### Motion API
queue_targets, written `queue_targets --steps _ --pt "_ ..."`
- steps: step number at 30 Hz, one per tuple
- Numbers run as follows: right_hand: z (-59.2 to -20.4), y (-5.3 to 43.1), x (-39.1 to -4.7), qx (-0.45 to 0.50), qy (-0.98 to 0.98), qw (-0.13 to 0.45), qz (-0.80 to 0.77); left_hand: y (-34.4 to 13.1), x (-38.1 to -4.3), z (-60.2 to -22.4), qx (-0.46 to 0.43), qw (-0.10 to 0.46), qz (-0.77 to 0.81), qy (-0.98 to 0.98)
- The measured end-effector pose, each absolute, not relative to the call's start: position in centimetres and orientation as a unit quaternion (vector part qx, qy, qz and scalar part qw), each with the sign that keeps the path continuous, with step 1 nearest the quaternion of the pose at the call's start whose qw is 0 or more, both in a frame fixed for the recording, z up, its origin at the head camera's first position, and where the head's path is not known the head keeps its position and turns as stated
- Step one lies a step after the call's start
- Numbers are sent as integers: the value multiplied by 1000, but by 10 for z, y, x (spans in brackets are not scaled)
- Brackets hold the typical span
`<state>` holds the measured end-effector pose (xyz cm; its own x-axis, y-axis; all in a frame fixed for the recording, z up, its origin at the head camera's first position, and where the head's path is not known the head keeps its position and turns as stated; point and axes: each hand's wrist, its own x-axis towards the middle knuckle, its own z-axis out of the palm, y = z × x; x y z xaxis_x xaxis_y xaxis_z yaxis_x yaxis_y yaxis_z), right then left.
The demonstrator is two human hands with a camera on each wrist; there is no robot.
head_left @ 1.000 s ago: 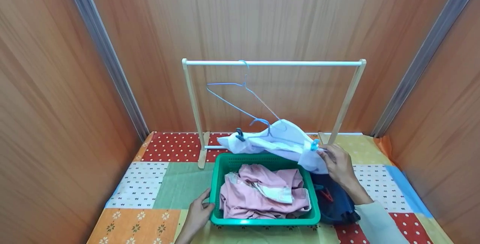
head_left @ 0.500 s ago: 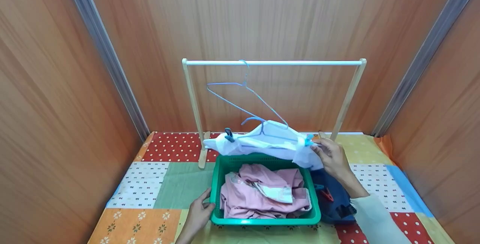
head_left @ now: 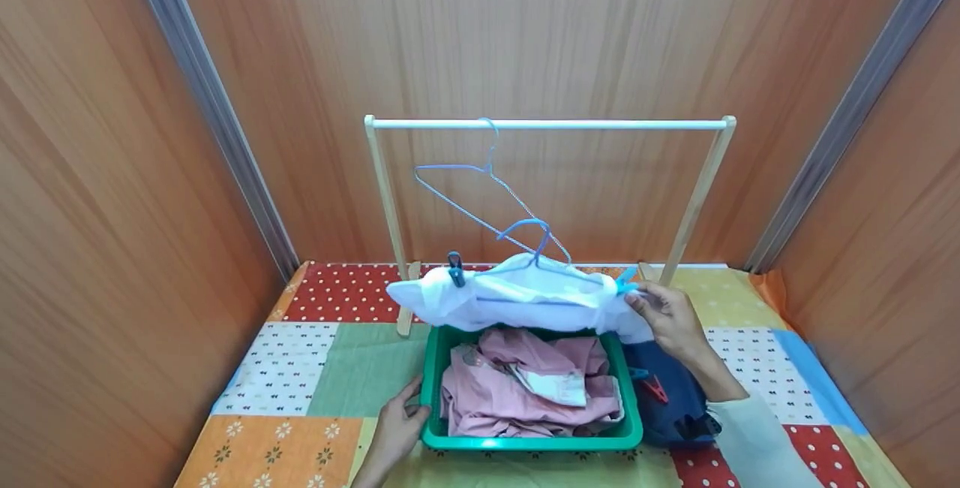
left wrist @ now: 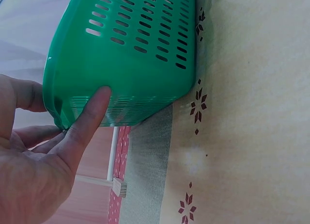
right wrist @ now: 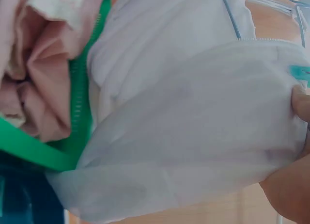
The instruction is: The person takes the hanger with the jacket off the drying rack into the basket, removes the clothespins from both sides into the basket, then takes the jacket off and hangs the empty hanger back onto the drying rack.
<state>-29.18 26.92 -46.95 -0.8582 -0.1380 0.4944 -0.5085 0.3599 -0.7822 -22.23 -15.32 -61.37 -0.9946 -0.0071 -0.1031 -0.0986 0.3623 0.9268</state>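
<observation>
My right hand (head_left: 670,319) pinches the right end of a white garment (head_left: 536,315), thumb close to a light blue clothespin (head_left: 626,281). Inside the garment is a blue wire hanger (head_left: 527,223), its hook sticking up out of the neck. A dark clothespin (head_left: 455,270) clips the garment's other side. The garment hangs over the back of a green basket (head_left: 532,444), which holds crumpled pink clothes (head_left: 517,413). At the basket's left side my left hand (head_left: 396,428) grips the rim; the left wrist view has its thumb (left wrist: 94,107) against the outer wall.
Behind stands a drying rack (head_left: 615,125) with a second wire hanger (head_left: 465,210) on its bar. A navy container (head_left: 671,417) with a red clothespin (head_left: 655,390) sits right of the basket. Wood-grain panels (head_left: 555,30) enclose the patchwork cloth (head_left: 292,368).
The garment has shifted left and slightly down, its hanger's hook now standing higher. My right hand has moved only slightly with it; my left hand and the basket have stayed put.
</observation>
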Motion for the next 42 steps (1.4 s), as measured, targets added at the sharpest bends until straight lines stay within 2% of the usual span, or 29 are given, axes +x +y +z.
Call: queue_targets --steps 9,19,27,36,42 --pt "-500 277 -292 152 -830 122 523 -152 -222 -614 -38 35 559 828" --pt "-534 270 -294 130 -850 145 490 -152 -220 -615 -39 32 553 832" --pt "-556 269 -295 110 -874 122 457 -154 -220 -617 -43 33 548 835" --pt "-581 272 -302 197 -856 152 453 -154 -218 -616 -48 38 546 835" --pt "-590 275 -306 185 -867 127 445 -154 -217 -618 -38 34 551 833"
